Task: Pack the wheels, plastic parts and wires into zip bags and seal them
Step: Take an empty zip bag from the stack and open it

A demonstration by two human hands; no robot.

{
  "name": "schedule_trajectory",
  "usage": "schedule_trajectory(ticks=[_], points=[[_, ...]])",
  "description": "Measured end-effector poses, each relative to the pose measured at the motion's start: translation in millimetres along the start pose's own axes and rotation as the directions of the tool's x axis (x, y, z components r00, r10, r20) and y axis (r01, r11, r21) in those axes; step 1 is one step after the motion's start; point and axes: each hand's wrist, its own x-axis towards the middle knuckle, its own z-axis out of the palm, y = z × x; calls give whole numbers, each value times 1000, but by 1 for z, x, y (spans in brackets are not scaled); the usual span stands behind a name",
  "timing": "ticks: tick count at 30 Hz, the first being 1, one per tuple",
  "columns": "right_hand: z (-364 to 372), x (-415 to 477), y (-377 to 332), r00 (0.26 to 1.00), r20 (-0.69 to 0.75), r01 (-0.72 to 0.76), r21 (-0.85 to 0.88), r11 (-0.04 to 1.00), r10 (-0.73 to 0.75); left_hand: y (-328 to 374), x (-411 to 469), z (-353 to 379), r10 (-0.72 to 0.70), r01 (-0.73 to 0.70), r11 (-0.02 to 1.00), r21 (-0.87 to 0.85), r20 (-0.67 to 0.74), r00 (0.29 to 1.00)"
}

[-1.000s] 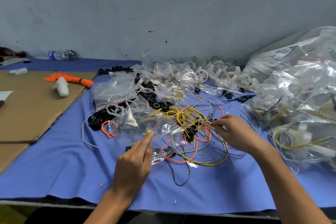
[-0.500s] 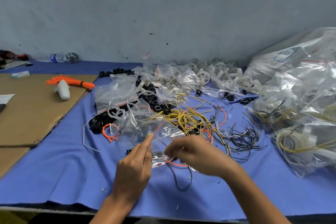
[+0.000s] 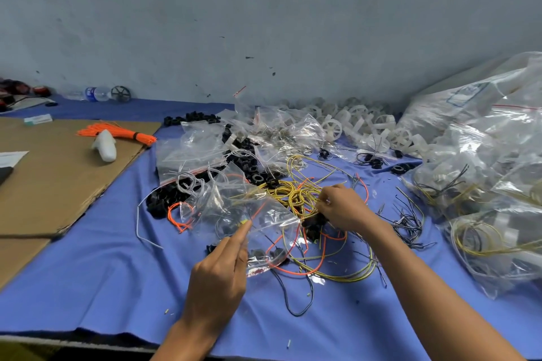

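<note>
**A:** Head view first. What can't you make out?

**B:** The right hand [image 3: 343,209] has its fingers curled down into the yellow wires [image 3: 293,195]. The fingertips are buried in the tangle, so I cannot tell which strand they pinch. Both forearms run off the bottom edge.

**A:** And the left hand?

**B:** The left hand [image 3: 217,275] holds the zip bag [image 3: 243,214] by its near edge, with the forefinger stretched up along the plastic. The bag's contents blur into the wires beneath it.

**A:** The rest of the stock?

**B:** White wheels [image 3: 366,127] are heaped by the wall and black plastic parts [image 3: 255,173] lie behind the bag. Filled bags [image 3: 484,184] are piled at the right and cut off by the frame. All of it sits on the blue cloth [image 3: 102,272].

**A:** What differs from half a second ago?

**B:** The right hand was at the bag, beside the left. Now it is back in the tangle. The left hand and the bag have stayed put.
</note>
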Motion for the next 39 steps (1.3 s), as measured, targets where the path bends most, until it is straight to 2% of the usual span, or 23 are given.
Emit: schedule_trajectory(ticks=[2,4,6,9,11,19,20,22,24,27,28,30,32,34,37,39], points=[[-6,-2,4,997,-71,-14,177,984,27,-1,0,0,-6,6,1000,-12,15,1000],[-14,-7,8,988,-123,-33,412,911,91,-1,0,-1,-16,16,1000,-9,17,1000],[-21,-13,10,977,-115,-64,655,753,182,-1,0,0,-14,14,1000,-4,13,1000],[-30,-20,13,970,-34,-75,899,431,239,-1,0,1,-2,2,1000,2,-5,1000],[-34,-25,15,979,17,-72,961,266,202,0,0,1,-5,5,1000,3,-7,1000],[-39,-32,23,992,47,-46,999,-17,120,-1,0,0,-1,1,1000,-2,-10,1000],[-40,-30,22,991,65,-63,998,-14,114,-1,0,1,-1,1,1000,0,-9,1000],[-43,-27,20,991,81,-91,991,98,102,0,0,1,-2,2,1000,-1,-4,1000],[-44,-25,19,996,50,-69,945,319,69,0,0,0,-11,11,1000,-3,3,1000],[-48,-25,16,993,-111,109,714,692,-43,0,0,0,-16,16,1000,-2,7,1000],[-50,-24,15,984,-164,153,605,782,-66,0,0,0,-17,17,1000,-1,7,1000],[-53,-22,11,967,-240,176,411,894,-80,0,1,0,-21,21,1000,4,6,1000],[-57,-22,9,949,-309,169,334,927,-62,1,1,0,-25,25,1000,10,5,1000],[-63,-27,7,909,-416,204,370,907,-34,2,1,0,-26,26,1000,12,6,1000],[-72,-41,5,836,-547,286,502,816,44,3,2,-2,-36,36,999,7,11,999],[-76,-54,3,829,-550,332,628,703,100,4,3,-2,-40,39,999,10,9,999]])
